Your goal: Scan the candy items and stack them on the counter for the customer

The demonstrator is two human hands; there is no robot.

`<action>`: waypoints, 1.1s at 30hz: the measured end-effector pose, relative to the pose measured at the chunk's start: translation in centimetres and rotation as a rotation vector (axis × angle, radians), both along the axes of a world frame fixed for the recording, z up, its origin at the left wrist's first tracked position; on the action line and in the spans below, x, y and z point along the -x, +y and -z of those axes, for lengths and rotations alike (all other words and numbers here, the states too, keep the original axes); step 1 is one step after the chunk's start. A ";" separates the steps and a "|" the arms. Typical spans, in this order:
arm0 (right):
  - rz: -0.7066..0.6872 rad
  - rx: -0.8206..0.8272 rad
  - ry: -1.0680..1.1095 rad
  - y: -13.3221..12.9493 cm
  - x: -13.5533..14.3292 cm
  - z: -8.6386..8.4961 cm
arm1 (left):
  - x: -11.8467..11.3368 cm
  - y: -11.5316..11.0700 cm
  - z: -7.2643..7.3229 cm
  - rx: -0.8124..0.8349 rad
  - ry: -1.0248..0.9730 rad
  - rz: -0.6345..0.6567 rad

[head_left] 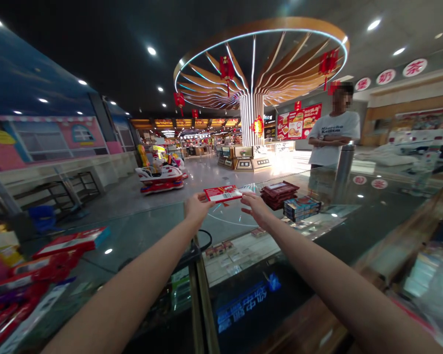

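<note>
A flat red and white box (222, 193) with a barcode is held out above the glass counter (147, 226). My left hand (197, 205) grips its left end, fingers closed on it. At the box's right end is my right hand (253, 204), its thumb and fingers apart and the fingertips near or touching a clear edge there; exact contact is hard to make out. Right of my right hand, dark red packets (279, 193) lie in a stack on the glass, with a stack of blue boxes (301, 208) beside them.
A person (334, 128) in a white T-shirt stands across the counter, arms folded, behind a metal cylinder (344, 166). Red packages (47, 268) are piled at the left. A plastic bottle (430, 162) stands at the right. Farther off are a ride-on toy (160, 174) and a striped column (251, 118).
</note>
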State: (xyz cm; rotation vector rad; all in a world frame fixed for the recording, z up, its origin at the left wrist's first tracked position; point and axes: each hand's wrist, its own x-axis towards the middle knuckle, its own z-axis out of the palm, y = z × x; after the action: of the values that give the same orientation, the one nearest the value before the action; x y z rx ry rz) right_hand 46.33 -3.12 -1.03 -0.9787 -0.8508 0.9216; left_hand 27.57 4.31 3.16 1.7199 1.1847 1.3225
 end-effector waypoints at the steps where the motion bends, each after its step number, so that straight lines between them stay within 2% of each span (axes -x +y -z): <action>1: 0.012 0.011 0.003 0.1 -0.4 0.1 | -0.5 0.0 0.1 0.004 0.008 0.004; 9: 0.065 0.066 -0.021 0.8 -3.0 0.9 | -3.9 0.7 1.7 0.007 0.049 -0.016; 19: 0.130 0.107 -0.097 2.5 -4.4 2.0 | -6.4 3.4 4.1 0.027 0.178 -0.067; 27: 0.138 0.121 -0.152 3.4 -4.7 2.8 | -7.2 4.6 5.1 0.053 0.189 -0.068; 33: 0.145 0.147 -0.158 3.9 -4.2 2.7 | -7.6 4.7 4.8 -0.005 0.293 -0.080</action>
State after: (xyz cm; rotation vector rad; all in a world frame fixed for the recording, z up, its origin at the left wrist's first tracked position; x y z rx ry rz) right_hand 50.56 0.77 -3.70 -1.2370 -0.8414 0.7982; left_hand 35.22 8.99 -1.64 1.9355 1.4264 1.1456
